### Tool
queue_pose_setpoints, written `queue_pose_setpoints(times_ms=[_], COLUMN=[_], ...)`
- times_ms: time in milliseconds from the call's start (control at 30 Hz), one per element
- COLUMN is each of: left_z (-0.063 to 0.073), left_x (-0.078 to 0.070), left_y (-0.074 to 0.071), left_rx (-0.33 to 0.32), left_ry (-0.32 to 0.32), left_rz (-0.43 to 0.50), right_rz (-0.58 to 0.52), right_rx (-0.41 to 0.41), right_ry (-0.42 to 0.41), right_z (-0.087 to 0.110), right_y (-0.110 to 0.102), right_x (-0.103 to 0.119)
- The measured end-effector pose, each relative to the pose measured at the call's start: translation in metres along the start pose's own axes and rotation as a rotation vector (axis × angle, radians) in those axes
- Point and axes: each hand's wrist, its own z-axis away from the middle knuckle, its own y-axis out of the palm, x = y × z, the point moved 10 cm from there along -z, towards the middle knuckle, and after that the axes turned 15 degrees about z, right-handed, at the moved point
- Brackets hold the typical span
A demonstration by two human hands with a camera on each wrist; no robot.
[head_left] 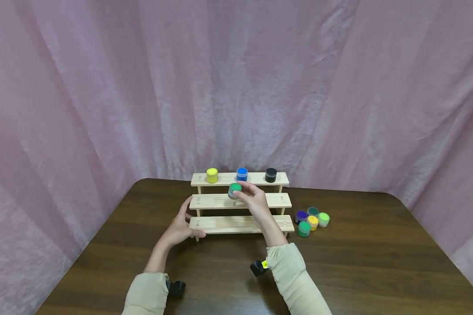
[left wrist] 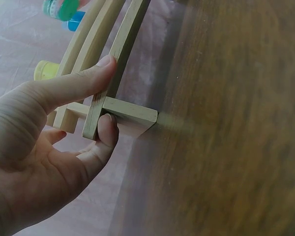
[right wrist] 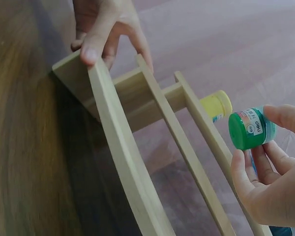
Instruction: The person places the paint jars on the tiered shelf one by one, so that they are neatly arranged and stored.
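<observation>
A light wooden three-step rack [head_left: 220, 224] stands on the table. My left hand [head_left: 178, 228] grips its left end; in the left wrist view the thumb [left wrist: 91, 81] lies along the lowest shelf and a finger curls beneath. Between thumb and fingers, my right hand [head_left: 258, 204] pinches a green-lidded paint jar [head_left: 234, 191]. This jar is held above the middle shelf, and part of its label shows in the right wrist view. On the top shelf stand a yellow jar [head_left: 212, 176], a blue jar [head_left: 242, 174] and a black jar [head_left: 270, 175].
Several more paint jars cluster on the table right of the rack: a purple one [head_left: 301, 216], a dark teal one [head_left: 313, 211], a yellow one [head_left: 312, 223], a light green one [head_left: 323, 219] and a green one [head_left: 304, 229]. A pink curtain [head_left: 236, 87] hangs behind the brown table [head_left: 358, 262].
</observation>
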Motion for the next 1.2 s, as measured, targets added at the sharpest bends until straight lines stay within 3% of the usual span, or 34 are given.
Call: queue_pose_setpoints(times_ms=[233,567,833,1200], left_z=[-0.002,0.001,0.000,-0.002], left_x=[0.001,-0.001,-0.002,0.001], left_y=[-0.001,0.001,0.001,0.001], left_rx=[0.002,0.023,0.017,0.009], left_ry=[0.015,0.018,0.022,0.013], left_rz=[0.001,0.010,0.026,0.027], right_rz=[-0.048,0.009,-0.022,0.065], right_rx=[-0.002,0.018,0.043,0.014], right_ry=[-0.010,-0.045,-0.039,-0.036], right_z=[-0.002,-0.001,0.007,0.001], right_y=[0.013,0.031,0.045,0.057], right_x=[0.005,0.005,0.011,-0.001])
